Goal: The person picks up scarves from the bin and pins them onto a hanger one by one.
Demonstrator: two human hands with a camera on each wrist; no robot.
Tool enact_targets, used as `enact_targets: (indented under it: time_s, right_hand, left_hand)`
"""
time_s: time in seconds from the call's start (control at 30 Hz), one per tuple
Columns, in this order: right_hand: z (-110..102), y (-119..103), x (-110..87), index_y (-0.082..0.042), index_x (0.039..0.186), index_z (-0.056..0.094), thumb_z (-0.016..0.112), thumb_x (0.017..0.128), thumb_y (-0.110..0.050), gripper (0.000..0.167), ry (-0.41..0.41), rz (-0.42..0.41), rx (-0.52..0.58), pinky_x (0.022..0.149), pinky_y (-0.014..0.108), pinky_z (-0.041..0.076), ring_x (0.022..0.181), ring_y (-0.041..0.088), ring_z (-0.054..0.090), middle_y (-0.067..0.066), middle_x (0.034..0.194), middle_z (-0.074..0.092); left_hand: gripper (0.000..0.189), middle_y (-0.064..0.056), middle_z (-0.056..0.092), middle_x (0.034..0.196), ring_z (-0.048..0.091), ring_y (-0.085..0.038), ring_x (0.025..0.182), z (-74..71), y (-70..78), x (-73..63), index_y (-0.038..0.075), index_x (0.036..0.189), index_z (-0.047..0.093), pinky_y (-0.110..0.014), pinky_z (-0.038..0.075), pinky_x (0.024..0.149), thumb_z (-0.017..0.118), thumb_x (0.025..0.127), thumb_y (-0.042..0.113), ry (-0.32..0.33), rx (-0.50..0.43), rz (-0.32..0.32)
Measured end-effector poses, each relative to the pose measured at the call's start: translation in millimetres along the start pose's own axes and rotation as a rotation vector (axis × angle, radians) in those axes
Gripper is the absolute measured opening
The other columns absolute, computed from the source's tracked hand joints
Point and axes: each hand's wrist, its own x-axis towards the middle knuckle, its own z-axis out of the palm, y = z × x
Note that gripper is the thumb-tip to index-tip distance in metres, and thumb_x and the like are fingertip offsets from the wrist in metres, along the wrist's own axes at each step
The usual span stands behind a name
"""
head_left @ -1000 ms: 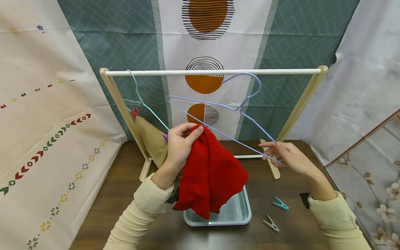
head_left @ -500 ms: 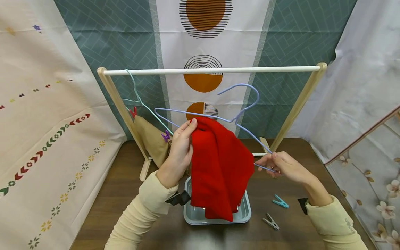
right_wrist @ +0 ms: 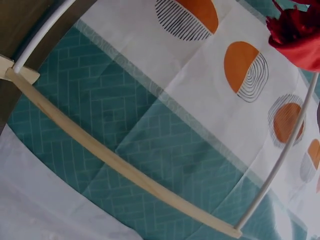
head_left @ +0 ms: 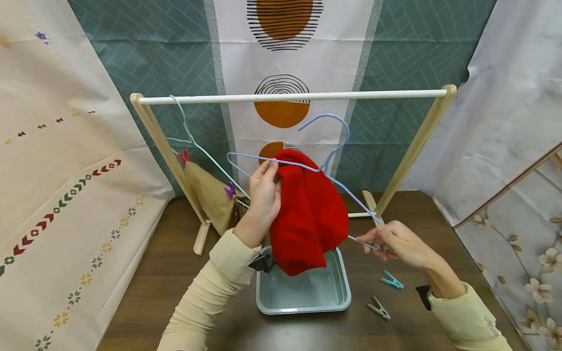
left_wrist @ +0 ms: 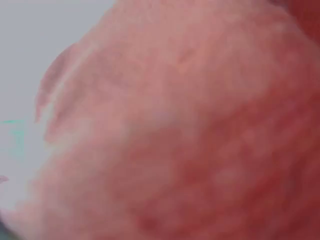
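My left hand [head_left: 265, 192] pinches a red scarf [head_left: 309, 209] near its top edge, fingertips right at the upper left arm of a lilac hanger [head_left: 351, 195]. That arm crosses in front of the scarf's top, while the scarf hangs over the hanger's lower bar and hides its middle. At the hanger's right corner, my right hand [head_left: 401, 243] grips it between thumb and fingers. Dark red fringe [right_wrist: 292, 22] shows on the scarf in the right wrist view. The left wrist view is filled by blurred skin of the left hand [left_wrist: 165, 110].
Behind stands a wooden rack with a white rail [head_left: 333, 96]. From its left end hangs a mint hanger [head_left: 215, 163] with a tan fringed cloth [head_left: 208, 192], a red clip [head_left: 184, 156] and a purple clip [head_left: 230, 190]. A grey tray [head_left: 303, 310], teal clothespin [head_left: 392, 280] and grey clothespin [head_left: 378, 308] are on the table.
The left hand has raised the scarf's top edge from below the hanger's upper arm to behind it. The hanger has tilted and dropped lower, the right hand moving down with it.
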Motion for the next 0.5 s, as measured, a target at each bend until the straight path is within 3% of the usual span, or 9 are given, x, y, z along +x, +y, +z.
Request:
enact_targets:
  time_s: [0.13, 0.2, 0.27, 0.37, 0.43, 0.5]
  right_hand:
    - [5.1, 3.9, -0.7, -0.002, 0.090, 0.068, 0.021, 0.102, -0.014, 0.050, 0.041, -0.030, -0.007, 0.032, 0.023, 0.029, 0.043, 0.017, 0.044, 0.001, 0.067, 0.060]
    - [6.8, 5.5, -1.9, -0.001, 0.094, 0.068, 0.020, 0.101, -0.011, 0.049, 0.060, -0.048, 0.003, 0.032, 0.023, 0.028, 0.043, 0.017, 0.044, 0.001, 0.067, 0.059]
    - [9.0, 7.5, -3.1, 0.003, 0.098, 0.066, 0.020, 0.101, -0.008, 0.048, 0.073, -0.065, 0.020, 0.031, 0.023, 0.028, 0.043, 0.018, 0.044, 0.005, 0.069, 0.060]
    - [13.1, 9.5, -5.1, 0.007, 0.103, 0.063, 0.019, 0.101, -0.006, 0.045, 0.088, -0.059, 0.060, 0.031, 0.024, 0.028, 0.044, 0.018, 0.045, 0.009, 0.072, 0.061]
    - [15.9, 10.8, -6.0, 0.010, 0.104, 0.061, 0.020, 0.101, -0.006, 0.044, 0.103, -0.051, 0.084, 0.030, 0.026, 0.028, 0.044, 0.018, 0.046, 0.011, 0.073, 0.061]
    - [18.0, 12.2, -6.0, 0.010, 0.104, 0.060, 0.021, 0.101, -0.006, 0.043, 0.116, -0.047, 0.101, 0.030, 0.026, 0.027, 0.044, 0.019, 0.046, 0.012, 0.073, 0.061]
  left_hand:
    - [0.010, -0.002, 0.053, 0.080, 0.051, -0.010, 0.068, -0.7, -11.3, 5.7, -0.005, 0.093, 0.058, -0.019, 0.043, 0.063, 0.048, 0.092, 0.000, -0.039, 0.146, -0.012]
    - [0.020, -0.006, 0.059, 0.093, 0.055, -0.011, 0.080, -2.4, -15.6, 7.0, -0.008, 0.107, 0.058, -0.020, 0.046, 0.072, 0.050, 0.090, -0.003, -0.095, 0.228, -0.010]
    - [0.032, -0.011, 0.058, 0.112, 0.057, -0.015, 0.097, -6.4, -19.6, 7.3, -0.010, 0.119, 0.052, -0.023, 0.046, 0.083, 0.051, 0.087, -0.007, -0.178, 0.299, -0.016]
    - [0.044, -0.015, 0.048, 0.131, 0.047, -0.020, 0.119, -14.6, -24.6, 5.3, -0.010, 0.126, 0.046, -0.031, 0.039, 0.095, 0.053, 0.082, -0.013, -0.341, 0.454, -0.002]
    - [0.046, -0.017, 0.048, 0.131, 0.044, -0.023, 0.121, -20.1, -26.6, 3.0, -0.010, 0.125, 0.048, -0.035, 0.036, 0.098, 0.055, 0.080, -0.013, -0.451, 0.587, 0.045]
    - [0.043, -0.016, 0.052, 0.127, 0.046, -0.022, 0.119, -24.4, -27.1, 0.9, -0.007, 0.121, 0.053, -0.035, 0.035, 0.100, 0.056, 0.078, -0.012, -0.540, 0.713, 0.135]
